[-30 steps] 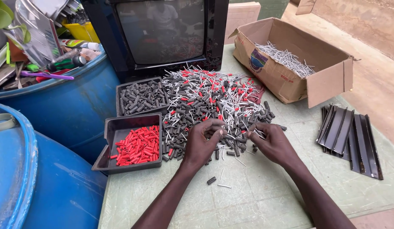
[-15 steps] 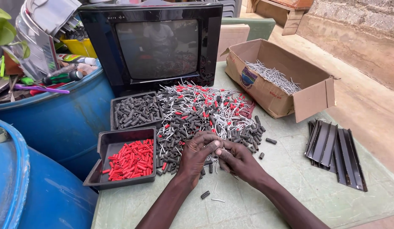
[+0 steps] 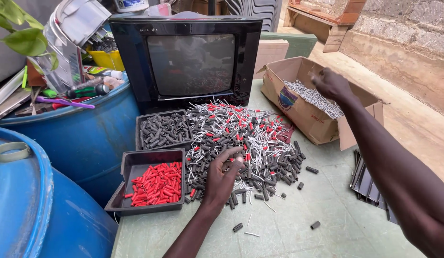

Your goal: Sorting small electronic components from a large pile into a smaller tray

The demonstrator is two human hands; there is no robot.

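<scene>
The old television (image 3: pixel 186 59) stands at the back of the green surface (image 3: pixel 288 229). Right of it sits an open cardboard box (image 3: pixel 308 112) of thin white pins; the right hand (image 3: pixel 331 83) hovers over it, fingers curled, though whether it pinches anything cannot be told. In front of the television lies the mixed pile (image 3: pixel 241 143) of grey and red sleeves and pins. The left hand (image 3: pixel 222 177) rests on the pile's near edge, fingers spread and pressing pieces. Left of the pile sit a grey-sleeve tray (image 3: pixel 162 129) and a red-sleeve tray (image 3: pixel 152 184). Sorting goes best with small pinches from the pile's rim. Open room lies nearest the camera; stray sleeves sit there.
</scene>
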